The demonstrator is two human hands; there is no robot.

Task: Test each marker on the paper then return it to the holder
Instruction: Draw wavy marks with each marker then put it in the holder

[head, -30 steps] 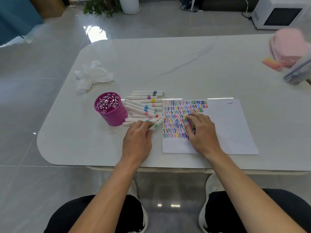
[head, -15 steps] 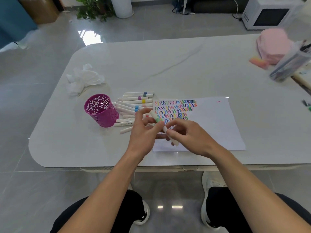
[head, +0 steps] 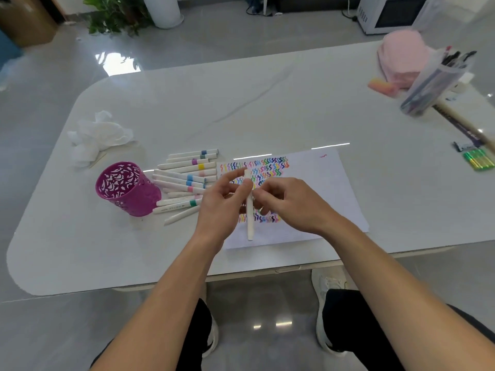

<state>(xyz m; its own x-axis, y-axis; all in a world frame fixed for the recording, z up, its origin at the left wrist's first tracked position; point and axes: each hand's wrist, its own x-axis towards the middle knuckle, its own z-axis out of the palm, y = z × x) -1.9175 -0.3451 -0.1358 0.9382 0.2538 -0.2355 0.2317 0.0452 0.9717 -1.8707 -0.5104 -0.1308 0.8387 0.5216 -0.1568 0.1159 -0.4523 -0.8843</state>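
Note:
Both my hands hold one white marker point(head: 250, 218) upright above the paper point(head: 316, 188). My left hand point(head: 222, 204) grips its upper part with thumb and fingers. Fingertips of my right hand point(head: 289, 204) pinch its middle from the right. The marker's lower end points down at the paper's front edge. Rows of coloured squiggles cover the paper's left part. A purple cut-out holder point(head: 126, 191) stands empty at the left. Several white markers point(head: 187, 178) with coloured bands lie between the holder and the paper.
Crumpled white tissue point(head: 96, 137) lies behind the holder. At the far right are a pink cloth point(head: 401, 60), a clear case of pens point(head: 434, 84), an orange eraser point(head: 381, 87) and green batteries point(head: 478, 159). The table's front edge point(head: 160, 282) is near my knees.
My left hand picked a marker from the pile and brought it to my right hand. The marker turned from slanted to nearly upright between both hands. The camera shifted.

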